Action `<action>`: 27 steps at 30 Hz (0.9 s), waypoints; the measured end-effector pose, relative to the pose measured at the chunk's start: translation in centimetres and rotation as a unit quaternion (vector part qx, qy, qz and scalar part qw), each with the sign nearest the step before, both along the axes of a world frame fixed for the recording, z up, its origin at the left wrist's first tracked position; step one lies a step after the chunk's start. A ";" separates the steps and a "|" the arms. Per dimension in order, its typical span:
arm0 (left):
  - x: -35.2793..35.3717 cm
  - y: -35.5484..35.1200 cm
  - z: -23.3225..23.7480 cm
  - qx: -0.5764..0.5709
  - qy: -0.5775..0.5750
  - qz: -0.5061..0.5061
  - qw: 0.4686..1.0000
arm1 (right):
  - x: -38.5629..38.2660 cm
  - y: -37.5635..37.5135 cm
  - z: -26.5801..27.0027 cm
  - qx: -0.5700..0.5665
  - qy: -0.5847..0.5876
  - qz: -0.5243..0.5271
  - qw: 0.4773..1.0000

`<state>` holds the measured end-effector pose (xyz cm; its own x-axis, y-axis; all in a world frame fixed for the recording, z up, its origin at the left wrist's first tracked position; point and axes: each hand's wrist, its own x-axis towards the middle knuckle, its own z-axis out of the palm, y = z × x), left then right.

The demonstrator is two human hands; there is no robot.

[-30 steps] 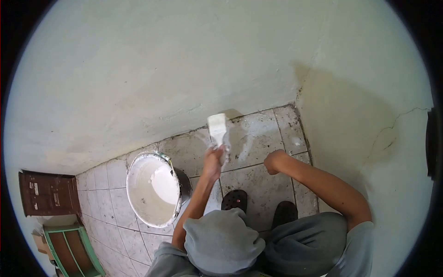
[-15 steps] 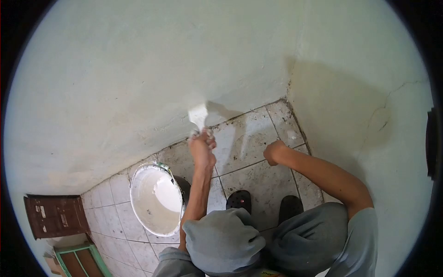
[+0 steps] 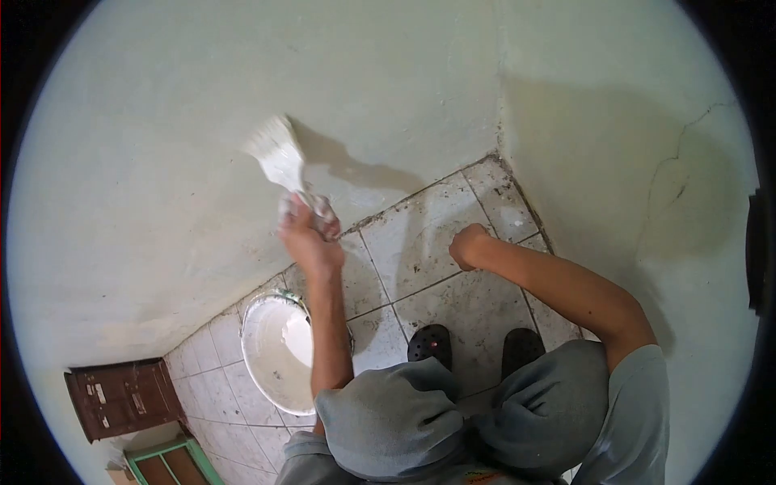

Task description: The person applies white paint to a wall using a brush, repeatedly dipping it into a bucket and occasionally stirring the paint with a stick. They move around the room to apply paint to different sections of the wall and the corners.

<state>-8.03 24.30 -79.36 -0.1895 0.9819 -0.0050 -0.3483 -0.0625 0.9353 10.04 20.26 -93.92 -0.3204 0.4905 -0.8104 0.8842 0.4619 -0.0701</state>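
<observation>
The brush (image 3: 280, 153) has moved up and to the left of the frame since the earlier views, away from the seam where floor and wall (image 3: 186, 162) meet. Its white bristles are now over the wall at upper left of centre, with the shadow just beside them to the right. They are blurred, so I cannot tell for sure whether they touch the surface; it looks like a sweep across the wall.

The left hand (image 3: 311, 230) has gone with it, its grip closed around the brush handle, the fingers smeared white. The right hand (image 3: 469, 246), right of centre, hangs over the floor tiles (image 3: 428, 242) with its grip curled shut; nothing shows in it.

The 1 bucket (image 3: 263, 323) stands upright at lower left of centre, close to the foot of the wall and partly behind the left forearm (image 3: 326, 323). Its mouth is open and its rim is coated white. Inside is an off-white, paint-like content with a brighter white patch (image 3: 297, 339) towards the right; its depth cannot be judged. At lower left lie a brown panelled object (image 3: 125, 398) and a green-framed piece (image 3: 194, 454), and 2 dark shoes (image 3: 430, 343) show at lower centre.
</observation>
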 end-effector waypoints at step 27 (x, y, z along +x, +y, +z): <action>-1.3 0.0 -12.5 -0.250 -0.078 -0.011 0.965 | 0.5 -0.3 -1.0 0.020 0.015 -0.028 0.999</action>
